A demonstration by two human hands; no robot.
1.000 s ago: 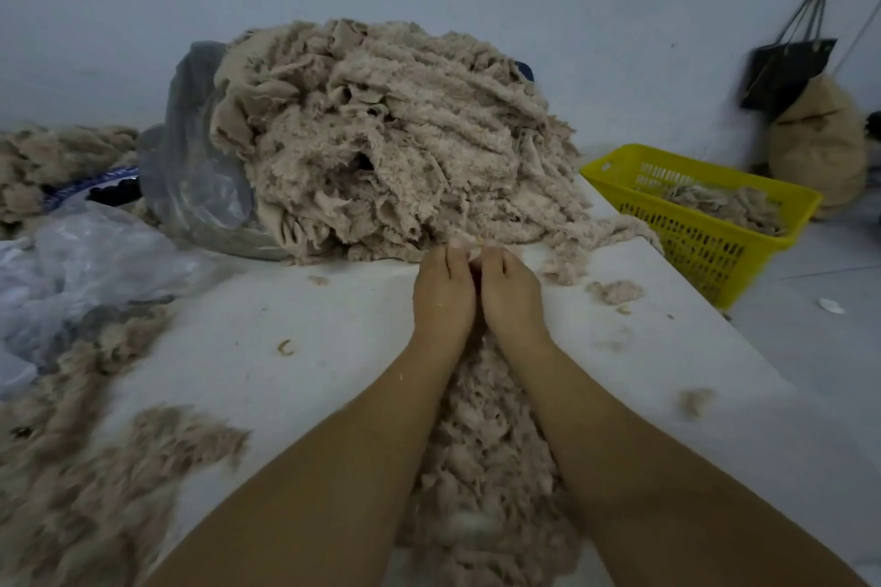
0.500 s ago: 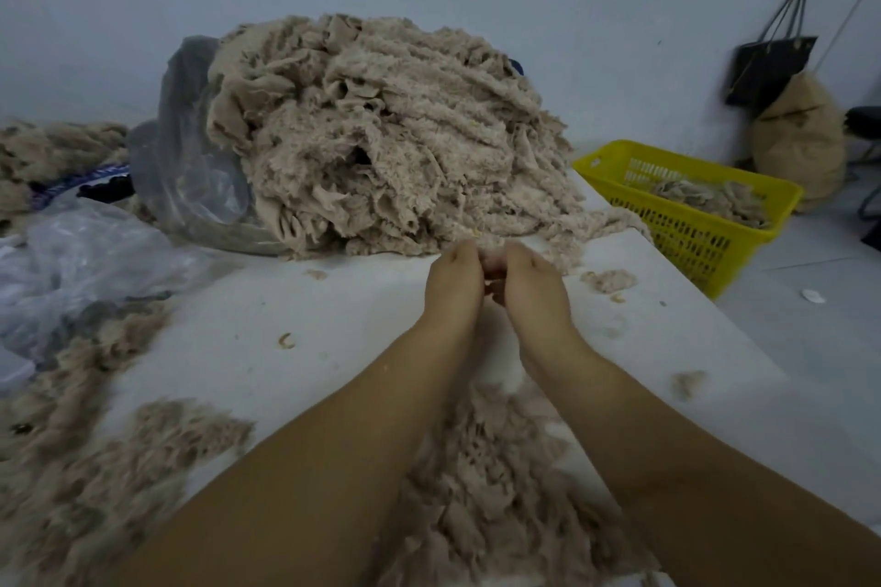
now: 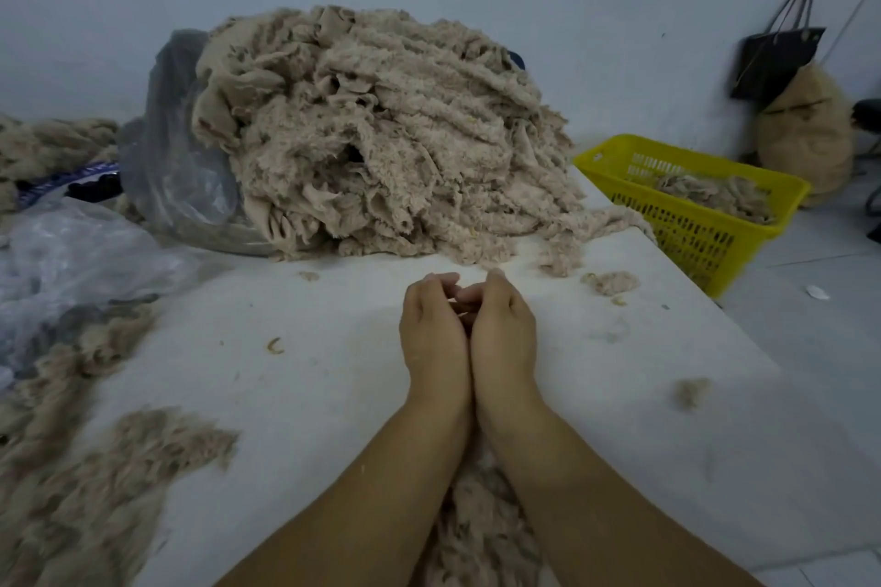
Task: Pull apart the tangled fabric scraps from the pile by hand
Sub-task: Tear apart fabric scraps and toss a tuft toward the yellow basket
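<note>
Fingers [image 3: 441,284] of the left hand [image 3: 431,329] and right hand [image 3: 505,329] curl inward, the hands touching side by side over the counter [image 3: 310,348]; whether they pinch anything cannot be told. At far left lies shredded fluff [image 3: 95,491], then a plastic bag [image 3: 176,148] against the tangled scrap pile [image 3: 381,133], and a yellow basket [image 3: 691,224] at right.

1. Left hand [image 3: 431,329], right hand [image 3: 503,329]: fingers curled inward; contents not discernible.
2. Loose scraps [image 3: 481,529], lower centre: mostly covered by forearms [image 3: 381,491], cut by bottom edge.
3. Scrap heap [image 3: 71,491], lower left: blurred, cut by frame edges.
4. Blue object [image 3: 517,59] behind pile [image 3: 381,133]: only a sliver shows; unidentifiable.
</note>
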